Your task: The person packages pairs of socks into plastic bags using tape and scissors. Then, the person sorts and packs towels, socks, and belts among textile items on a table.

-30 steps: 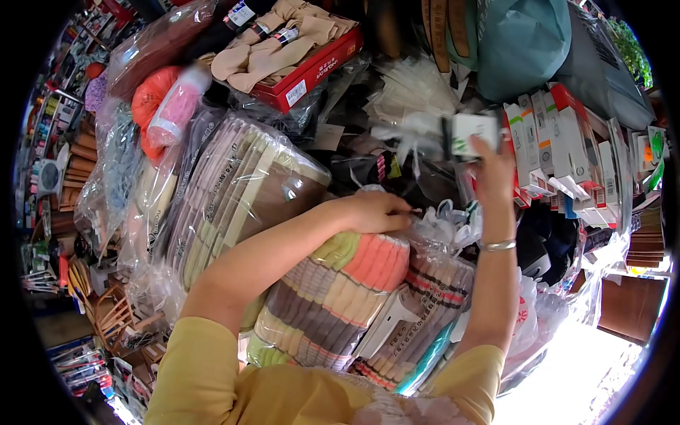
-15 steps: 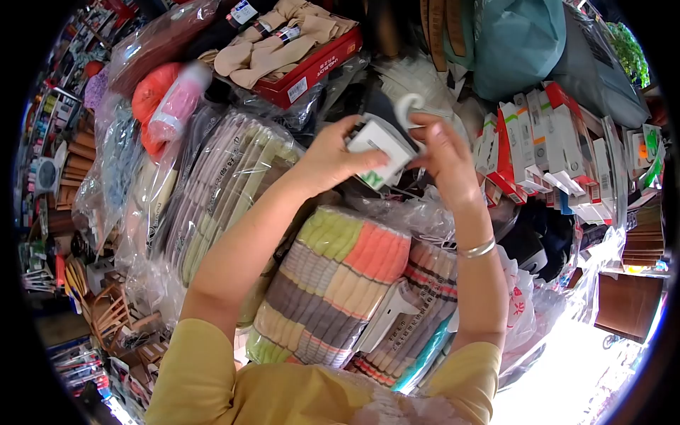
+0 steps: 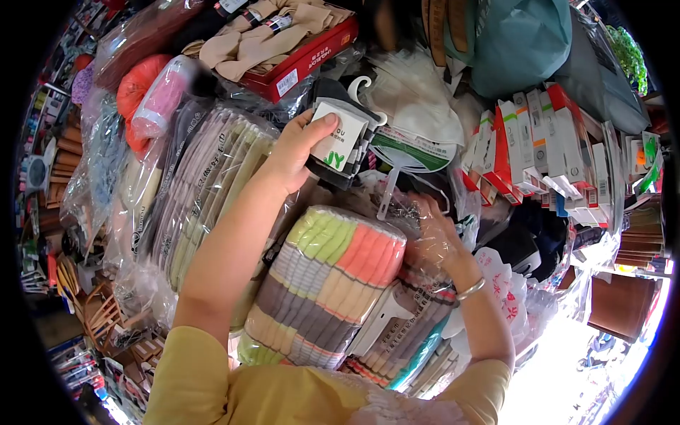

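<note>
My left hand (image 3: 294, 152) is closed on a pack of dark socks (image 3: 331, 138). A white printed card with green letters covers its front, and white plastic hooks stick out at the top. My right hand (image 3: 438, 237) is lower and to the right, its fingers curled into a crinkled clear plastic bag (image 3: 407, 212). A hand fan (image 3: 414, 152) with a white handle lies between my hands, on top of bagged pale goods. Below them is a wrapped bundle of striped towels (image 3: 329, 283) in green, coral, beige and grey.
Another wrapped towel stack (image 3: 212, 184) leans on the left. Beige socks fill a red box (image 3: 304, 60) at the top. White and red boxes (image 3: 528, 142) stand in a row on the right, near a teal bag (image 3: 520, 46). A white bag with red print (image 3: 503, 283) hangs below.
My right hand has left the sock pack and dropped to the plastic below. The left hand has moved slightly left with the pack, and the fan has come into view.
</note>
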The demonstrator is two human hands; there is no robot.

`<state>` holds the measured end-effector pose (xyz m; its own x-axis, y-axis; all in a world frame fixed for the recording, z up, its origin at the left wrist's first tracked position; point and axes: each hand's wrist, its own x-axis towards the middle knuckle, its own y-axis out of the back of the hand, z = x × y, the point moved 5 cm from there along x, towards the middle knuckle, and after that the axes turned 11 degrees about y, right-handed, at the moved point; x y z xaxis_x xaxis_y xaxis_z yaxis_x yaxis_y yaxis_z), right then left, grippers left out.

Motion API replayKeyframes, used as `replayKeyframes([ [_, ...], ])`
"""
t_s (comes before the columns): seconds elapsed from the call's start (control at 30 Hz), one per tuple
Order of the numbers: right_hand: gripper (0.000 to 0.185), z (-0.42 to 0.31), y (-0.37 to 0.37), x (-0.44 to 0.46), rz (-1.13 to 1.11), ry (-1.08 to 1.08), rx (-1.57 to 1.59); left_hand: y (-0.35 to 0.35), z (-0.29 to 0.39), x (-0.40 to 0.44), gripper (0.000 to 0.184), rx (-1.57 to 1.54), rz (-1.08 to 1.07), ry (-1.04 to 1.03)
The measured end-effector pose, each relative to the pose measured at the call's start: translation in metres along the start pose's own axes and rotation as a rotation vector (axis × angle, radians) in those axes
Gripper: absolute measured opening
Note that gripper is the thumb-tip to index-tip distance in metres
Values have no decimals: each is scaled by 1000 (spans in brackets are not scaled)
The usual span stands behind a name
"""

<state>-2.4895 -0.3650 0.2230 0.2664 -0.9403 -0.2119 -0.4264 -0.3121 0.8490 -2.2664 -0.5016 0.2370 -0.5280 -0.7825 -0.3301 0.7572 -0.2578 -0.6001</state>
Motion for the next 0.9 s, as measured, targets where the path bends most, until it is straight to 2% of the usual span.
replayKeyframes([
  [0.07, 60, 12, 4, 5, 14, -29, -26, -1, -1, -1, 35, 15, 4, 12],
  [0.13, 54, 19, 5, 8, -191, -100, -67, -2, -1, -2, 34, 12, 2, -1],
  [0.17, 49, 25, 10, 5, 28, 35, -41, -1, 0, -2, 34, 14, 2, -4],
  [0.27, 45, 18, 53, 0, 120, 42, -44, 1, -1, -2, 34, 16, -3, 12],
  [0.33, 42, 26, 60, -4, 77, 1, 25, 1, 0, -2, 33, 16, 3, 8],
  [0.47, 40, 20, 72, -8, 239, 243, -41, 3, 1, -3, 33, -28, -24, -5],
  [0.53, 40, 31, 65, -7, 245, 175, 279, 3, 2, -3, 33, -36, -47, 1],
  [0.67, 38, 20, 70, -16, 289, 54, 445, 4, 2, -4, 33, -49, -50, 1],
  [0.73, 36, 19, 70, -19, 307, -115, 634, 6, 3, -3, 33, -53, -58, 5],
  [0.77, 36, 16, 70, -19, 308, -118, 632, 7, 2, -2, 34, -55, -67, 10],
  [0.87, 35, 16, 74, -22, 506, -179, 923, 5, 4, -4, 33, -59, -66, 21],
  [0.9, 35, 16, 78, -24, 518, -210, 915, 5, 3, -5, 33, -58, -69, 21],
])
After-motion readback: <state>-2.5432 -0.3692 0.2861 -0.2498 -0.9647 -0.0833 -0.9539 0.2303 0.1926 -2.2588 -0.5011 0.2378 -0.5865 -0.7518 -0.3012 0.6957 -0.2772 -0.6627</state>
